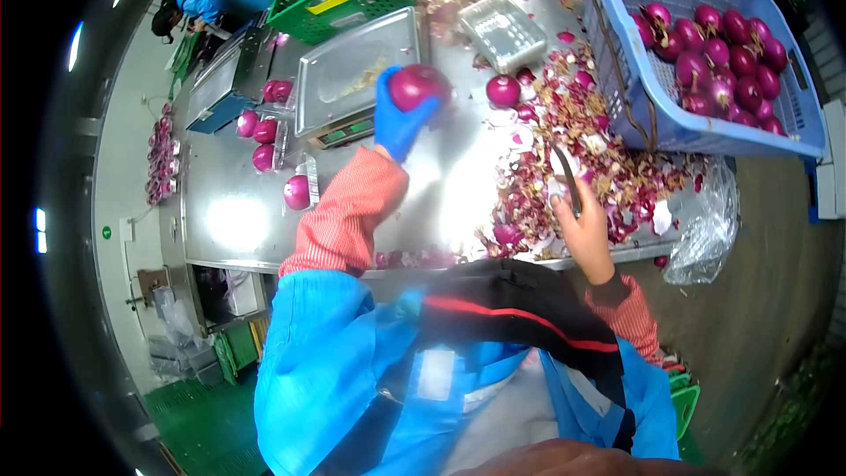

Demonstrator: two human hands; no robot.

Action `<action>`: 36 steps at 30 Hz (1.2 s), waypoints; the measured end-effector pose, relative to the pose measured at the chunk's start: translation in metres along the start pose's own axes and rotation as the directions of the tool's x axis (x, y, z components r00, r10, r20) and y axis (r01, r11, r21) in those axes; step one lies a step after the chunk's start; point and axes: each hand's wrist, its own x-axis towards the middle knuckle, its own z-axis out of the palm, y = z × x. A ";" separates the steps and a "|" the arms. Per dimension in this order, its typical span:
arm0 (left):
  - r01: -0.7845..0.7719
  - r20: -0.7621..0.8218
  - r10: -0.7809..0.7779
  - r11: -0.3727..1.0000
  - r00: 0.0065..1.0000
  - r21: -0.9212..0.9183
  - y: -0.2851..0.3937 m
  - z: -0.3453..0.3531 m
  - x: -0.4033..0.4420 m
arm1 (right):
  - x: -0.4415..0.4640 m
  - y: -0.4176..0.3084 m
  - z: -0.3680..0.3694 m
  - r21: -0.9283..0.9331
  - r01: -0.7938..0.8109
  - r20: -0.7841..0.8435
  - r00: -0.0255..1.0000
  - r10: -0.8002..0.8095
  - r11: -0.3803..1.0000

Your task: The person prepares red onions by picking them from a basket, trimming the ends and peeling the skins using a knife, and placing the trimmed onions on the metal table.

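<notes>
My left hand [398, 122], in a blue glove, is wrapped round a large red onion [419, 88] above the metal table, just right of the weighing scale [357, 70]. Bare of any glove, my right hand [582, 227] grips a dark curved knife [567, 178] over the heap of onion skins [546, 159]. Another red onion [502, 91] lies on the table between the two hands, near a clear plastic tray [502, 33].
A blue basket [705, 134] of red onions stands at the right, a green crate [357, 13] at the back. Several onions and clear trays lie left of the scale. A plastic bag [705, 234] hangs over the front right edge. Another person [198, 2] is at the far left.
</notes>
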 end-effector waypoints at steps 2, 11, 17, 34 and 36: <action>0.006 -0.138 0.017 0.985 0.990 0.170 -0.048 -0.034 0.043 | -0.005 0.008 0.007 0.002 -0.044 0.040 0.998 0.044 0.999; -0.207 -0.017 0.408 0.497 0.913 0.843 -0.021 -0.025 0.071 | 0.001 0.029 0.007 -0.104 -0.101 0.098 0.989 0.112 0.989; -0.380 0.482 0.032 0.661 0.876 0.646 -0.042 0.137 0.108 | 0.008 0.023 0.012 -0.128 0.019 0.138 0.990 -0.001 0.992; -0.445 0.497 -0.038 0.390 0.867 0.806 0.002 0.158 0.122 | -0.012 0.023 -0.003 -0.198 -0.041 0.148 0.986 0.071 0.979; -0.507 0.552 -0.010 0.381 0.834 0.773 0.009 0.143 0.106 | -0.015 0.021 0.001 -0.213 -0.032 0.182 0.981 0.072 0.977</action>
